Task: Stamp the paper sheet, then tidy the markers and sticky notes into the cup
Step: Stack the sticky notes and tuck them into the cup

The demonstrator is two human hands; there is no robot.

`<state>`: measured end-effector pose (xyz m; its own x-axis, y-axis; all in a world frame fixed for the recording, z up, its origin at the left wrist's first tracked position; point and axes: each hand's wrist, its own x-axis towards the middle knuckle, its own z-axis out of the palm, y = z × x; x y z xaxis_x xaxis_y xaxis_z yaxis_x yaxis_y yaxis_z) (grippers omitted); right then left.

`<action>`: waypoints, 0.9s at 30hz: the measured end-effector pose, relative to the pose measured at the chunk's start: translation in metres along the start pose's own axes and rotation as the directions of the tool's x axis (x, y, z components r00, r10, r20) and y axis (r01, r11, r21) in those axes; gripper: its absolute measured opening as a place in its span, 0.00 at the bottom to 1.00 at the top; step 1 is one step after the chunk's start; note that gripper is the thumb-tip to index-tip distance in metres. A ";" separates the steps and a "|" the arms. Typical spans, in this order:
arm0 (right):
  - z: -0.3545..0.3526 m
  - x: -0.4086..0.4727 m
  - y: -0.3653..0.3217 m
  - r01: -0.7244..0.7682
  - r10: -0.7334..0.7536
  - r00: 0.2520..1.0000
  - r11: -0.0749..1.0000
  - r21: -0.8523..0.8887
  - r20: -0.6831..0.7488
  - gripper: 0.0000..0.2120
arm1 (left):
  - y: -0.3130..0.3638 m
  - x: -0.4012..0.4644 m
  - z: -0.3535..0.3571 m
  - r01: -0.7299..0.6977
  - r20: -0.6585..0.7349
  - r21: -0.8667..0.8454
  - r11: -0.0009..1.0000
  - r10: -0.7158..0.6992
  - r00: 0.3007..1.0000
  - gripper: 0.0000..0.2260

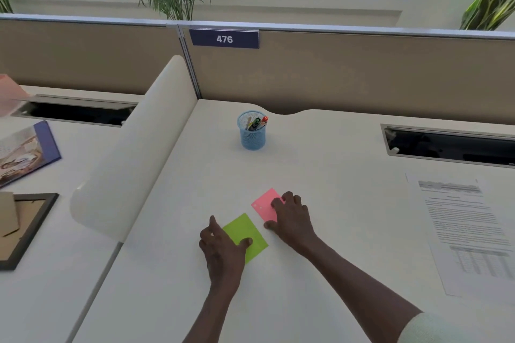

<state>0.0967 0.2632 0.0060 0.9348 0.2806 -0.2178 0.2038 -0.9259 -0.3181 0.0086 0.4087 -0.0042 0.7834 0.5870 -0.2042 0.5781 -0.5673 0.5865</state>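
A green sticky note pad (245, 234) lies flat on the white desk (320, 164), and my left hand (223, 248) rests on its left edge with thumb and fingers pinching its sides. Just right of it lies a pink sticky note pad (264, 203); my right hand (292, 217) covers its right part, fingers on top and thumb at its near corner. A blue mesh cup (252, 133) stands farther back near the partition, with several markers (257, 122) standing inside. A printed paper sheet (471, 231) lies at the right.
A rounded white divider (133, 153) borders the desk on the left. Beyond it lie a picture frame (25, 228) and a booklet (25, 153). A tan partition (334, 72) closes the back, and a cable slot (451, 145) opens at the back right.
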 end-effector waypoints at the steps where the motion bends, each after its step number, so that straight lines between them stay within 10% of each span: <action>1: 0.000 -0.003 0.002 -0.025 0.025 1.000 1.000 0.014 -0.009 0.29 | 0.002 0.000 0.000 -0.008 0.010 -0.003 1.000 0.008 1.000 0.44; 16: -0.023 -0.027 0.057 -0.410 0.405 0.912 0.892 0.191 0.068 0.45 | 0.026 -0.009 0.012 -0.198 0.071 0.342 0.918 0.185 0.980 0.30; 21: -0.029 -0.031 0.069 -0.446 0.448 0.893 0.874 0.192 0.037 0.45 | 0.021 0.005 0.025 -0.634 0.328 0.148 0.759 0.568 0.755 0.28; 27: -0.031 -0.034 0.076 -0.465 0.471 0.882 0.864 0.193 0.015 0.44 | 0.021 0.011 0.024 -0.700 0.385 0.161 0.696 0.609 0.694 0.18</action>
<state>0.0893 0.1753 0.0184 0.9162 -0.1849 -0.3554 -0.3145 -0.8816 -0.3519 0.0347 0.3893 -0.0124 0.9832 -0.1607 -0.0868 -0.1095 -0.8988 0.4245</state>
